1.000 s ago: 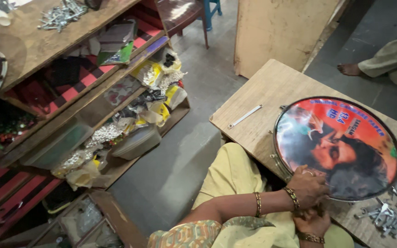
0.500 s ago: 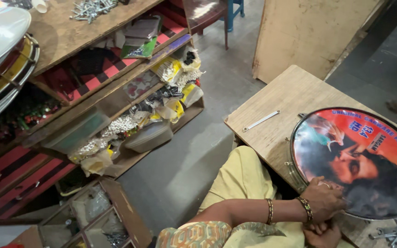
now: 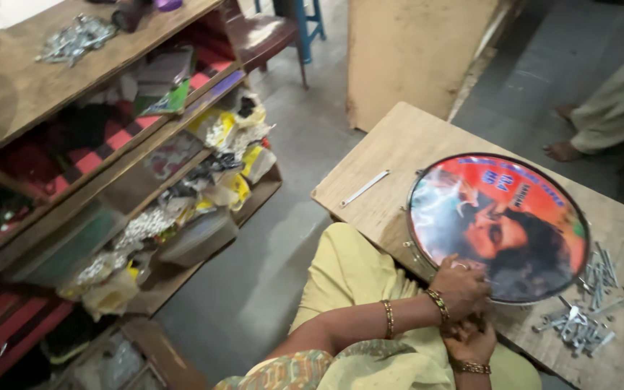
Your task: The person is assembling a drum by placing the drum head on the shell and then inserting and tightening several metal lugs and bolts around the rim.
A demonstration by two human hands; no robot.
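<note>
Hands (image 3: 467, 310) grip drum (image 3: 500, 224) beside loose bolts (image 3: 579, 318).

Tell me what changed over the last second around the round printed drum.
Little changed: only the head camera swung. Both hands stay together at the near rim of the round drum with a red printed head: the left hand on the rim, the right hand just below it. The flat metal wrench, the pile of metal bolts and the wooden table lie as before.

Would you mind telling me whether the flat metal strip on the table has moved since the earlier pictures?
No. The flat metal strip lies at the same spot on the wooden table, beside the round drum; only the camera view has shifted.
</note>
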